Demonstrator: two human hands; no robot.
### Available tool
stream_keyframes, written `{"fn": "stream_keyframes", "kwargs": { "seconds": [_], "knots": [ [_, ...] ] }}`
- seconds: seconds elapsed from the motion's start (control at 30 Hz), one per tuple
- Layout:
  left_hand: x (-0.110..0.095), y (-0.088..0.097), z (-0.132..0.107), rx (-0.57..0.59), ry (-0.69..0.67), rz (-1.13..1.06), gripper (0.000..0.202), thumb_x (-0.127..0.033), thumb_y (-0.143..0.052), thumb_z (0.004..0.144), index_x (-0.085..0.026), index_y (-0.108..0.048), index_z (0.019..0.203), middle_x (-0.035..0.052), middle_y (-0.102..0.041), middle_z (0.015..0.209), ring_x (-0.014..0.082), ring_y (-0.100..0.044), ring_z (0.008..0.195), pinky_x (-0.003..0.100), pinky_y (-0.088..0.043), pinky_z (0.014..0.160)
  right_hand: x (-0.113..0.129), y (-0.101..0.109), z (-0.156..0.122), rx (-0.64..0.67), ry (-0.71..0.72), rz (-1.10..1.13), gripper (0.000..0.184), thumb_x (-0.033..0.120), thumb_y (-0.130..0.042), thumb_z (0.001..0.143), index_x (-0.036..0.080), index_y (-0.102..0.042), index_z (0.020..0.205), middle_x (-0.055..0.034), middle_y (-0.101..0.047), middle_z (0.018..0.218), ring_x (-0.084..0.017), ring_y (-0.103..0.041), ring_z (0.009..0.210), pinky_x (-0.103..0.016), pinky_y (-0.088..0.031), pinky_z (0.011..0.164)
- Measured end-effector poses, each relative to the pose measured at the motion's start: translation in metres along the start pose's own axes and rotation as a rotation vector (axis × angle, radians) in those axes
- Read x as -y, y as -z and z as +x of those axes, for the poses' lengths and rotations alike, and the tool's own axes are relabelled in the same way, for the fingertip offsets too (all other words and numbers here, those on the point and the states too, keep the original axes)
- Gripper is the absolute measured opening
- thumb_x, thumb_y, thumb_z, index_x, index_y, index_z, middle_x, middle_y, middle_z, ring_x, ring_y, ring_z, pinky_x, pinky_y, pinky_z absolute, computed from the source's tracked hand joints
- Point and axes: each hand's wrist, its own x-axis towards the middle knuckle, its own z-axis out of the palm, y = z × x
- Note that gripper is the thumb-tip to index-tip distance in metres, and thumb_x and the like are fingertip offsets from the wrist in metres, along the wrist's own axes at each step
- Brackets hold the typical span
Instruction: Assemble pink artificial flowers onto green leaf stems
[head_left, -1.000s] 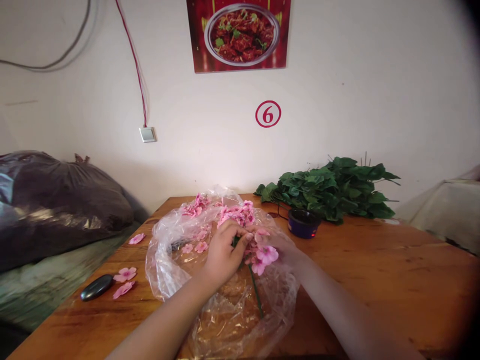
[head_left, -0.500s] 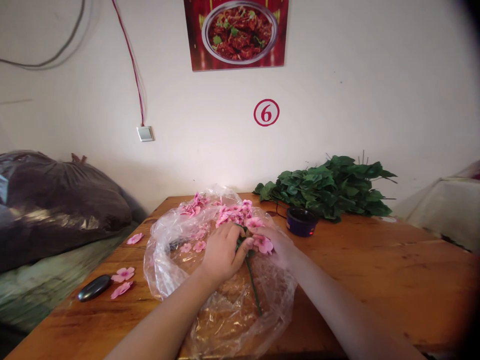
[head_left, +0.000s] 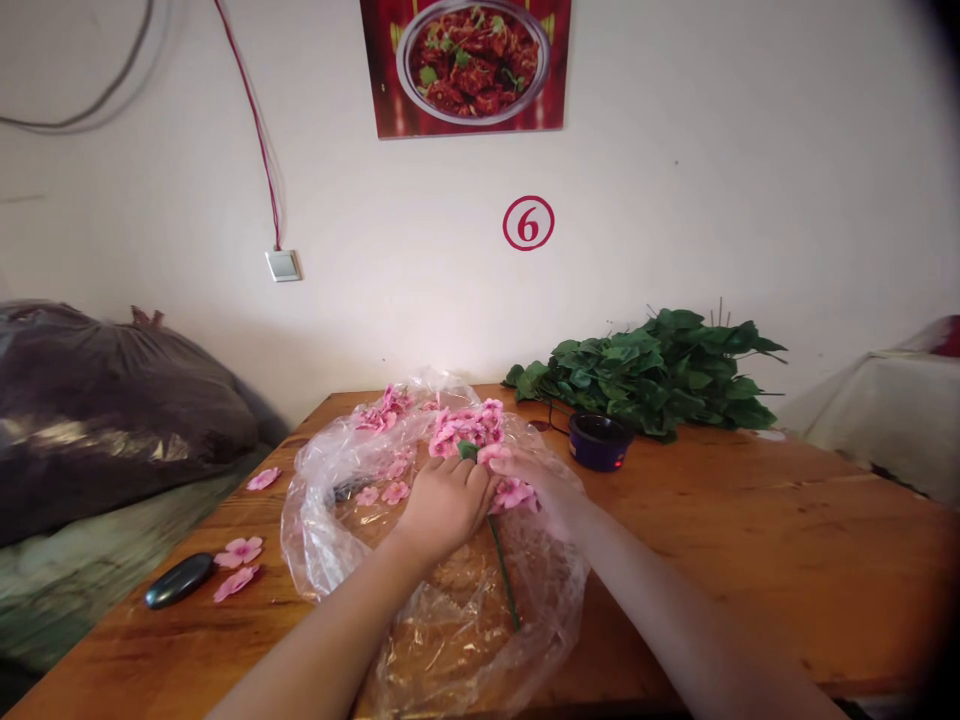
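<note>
My left hand (head_left: 448, 503) is closed around the upper part of an artificial flower stem (head_left: 505, 575), whose green lower end hangs down toward me. A green leaf (head_left: 468, 450) sticks up just beyond its knuckles. Against it, my right hand (head_left: 546, 490) is closed at a pink fabric blossom (head_left: 513, 494); its fingertips are partly hidden. Both hands are over a clear plastic bag (head_left: 322, 530) spread on the table. Farther back on the bag lies a heap of pink blossoms (head_left: 469, 425), with more loose ones (head_left: 394, 492) to the left.
A small dark blue pot (head_left: 600, 442) with a red light and a cord stands behind my right hand. Green leafy stems (head_left: 660, 375) are piled by the wall. Left on the wooden table (head_left: 750, 560) are a black oval object (head_left: 180, 580) and several pink petals (head_left: 240, 551).
My left hand has rolled over the stem, its thumb now tucked out of sight. The leaf has come up above the knuckles. The view has shifted slightly.
</note>
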Motion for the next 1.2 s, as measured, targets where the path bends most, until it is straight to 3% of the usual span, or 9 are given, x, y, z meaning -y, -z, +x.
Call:
{"fn": "stream_keyframes", "kwargs": {
  "seconds": [0.07,0.17,0.3,0.47,0.6,0.73,0.87,1.0,1.2],
  "knots": [
    [-0.001,-0.001,-0.001,0.011,0.02,0.0,0.02,-0.026,-0.05,0.096,-0.018,-0.057,0.078,0.0034,-0.064,0.067,0.0211,-0.06,0.063,0.033,-0.037,0.059,0.002,-0.001,-0.001,0.04,-0.001,0.068,0.028,0.04,-0.068,0.081,0.025,-0.066,0.105,-0.0016,-0.065,0.079,-0.017,-0.061,0.067,-0.03,-0.05,0.063],
    [-0.002,-0.002,-0.001,0.058,0.083,-0.027,0.018,-0.025,-0.054,0.092,-0.018,-0.056,0.076,0.0027,-0.064,0.065,0.0212,-0.06,0.059,0.032,-0.037,0.056,0.003,-0.003,-0.002,0.066,0.044,0.098,0.028,0.035,-0.072,0.079,0.025,-0.065,0.104,0.0006,-0.061,0.08,-0.014,-0.057,0.063,-0.026,-0.048,0.054],
    [-0.003,-0.003,-0.003,0.088,0.176,-0.034,0.021,-0.025,-0.051,0.093,-0.018,-0.057,0.073,0.0032,-0.064,0.062,0.0208,-0.06,0.055,0.031,-0.035,0.052,0.0,-0.003,-0.001,0.01,0.063,0.054,0.025,0.034,-0.072,0.078,0.022,-0.064,0.099,0.0038,-0.054,0.072,-0.009,-0.047,0.051,-0.021,-0.043,0.043],
    [-0.005,-0.004,-0.004,0.097,0.182,-0.054,0.025,-0.026,-0.047,0.096,-0.019,-0.057,0.074,0.0026,-0.064,0.061,0.0202,-0.06,0.054,0.032,-0.035,0.053,-0.004,-0.003,0.001,-0.06,0.002,0.085,0.026,0.033,-0.073,0.076,0.023,-0.064,0.099,0.0043,-0.055,0.067,-0.008,-0.044,0.047,-0.018,-0.032,0.036],
    [-0.007,0.001,-0.003,0.127,0.22,-0.13,0.03,-0.035,-0.041,0.099,-0.02,-0.056,0.076,0.0024,-0.066,0.065,0.0196,-0.061,0.056,0.031,-0.037,0.054,-0.005,-0.003,0.004,-0.122,-0.07,0.153,0.021,0.032,-0.073,0.075,0.022,-0.067,0.092,0.0043,-0.053,0.058,-0.007,-0.042,0.045,-0.018,-0.023,0.036],
    [-0.008,0.007,-0.003,0.161,0.248,-0.199,0.034,-0.047,-0.041,0.097,-0.019,-0.054,0.083,0.0038,-0.065,0.069,0.0206,-0.062,0.06,0.031,-0.039,0.054,-0.007,0.0,0.008,-0.164,-0.114,0.246,0.02,0.025,-0.074,0.071,0.021,-0.068,0.09,0.0028,-0.059,0.065,-0.007,-0.045,0.048,-0.019,-0.023,0.038],
    [-0.007,0.006,-0.004,0.118,0.167,-0.202,0.04,-0.056,-0.049,0.092,-0.017,-0.054,0.099,0.0075,-0.068,0.083,0.0246,-0.065,0.074,0.035,-0.048,0.062,-0.006,0.001,0.007,-0.098,-0.207,0.375,0.014,0.025,-0.072,0.072,0.02,-0.066,0.083,0.0036,-0.058,0.063,-0.006,-0.042,0.044,-0.02,-0.021,0.037],
    [-0.005,0.004,-0.004,0.049,0.03,-0.19,0.025,-0.042,-0.048,0.097,-0.019,-0.056,0.1,0.0051,-0.069,0.087,0.0202,-0.065,0.071,0.033,-0.049,0.064,-0.004,0.0,0.004,-0.044,-0.265,0.432,0.017,0.031,-0.074,0.073,0.018,-0.063,0.075,0.0069,-0.049,0.052,-0.006,-0.039,0.039,-0.021,-0.024,0.036],
    [-0.004,0.009,-0.005,0.0,-0.068,-0.318,0.02,-0.031,-0.045,0.097,-0.018,-0.06,0.1,0.0064,-0.066,0.086,0.0192,-0.062,0.075,0.032,-0.05,0.066,-0.004,-0.003,0.006,0.022,-0.321,0.557,0.017,0.03,-0.073,0.077,0.017,-0.061,0.076,0.0043,-0.058,0.061,-0.007,-0.05,0.048,-0.02,-0.034,0.042]
  ]
}}
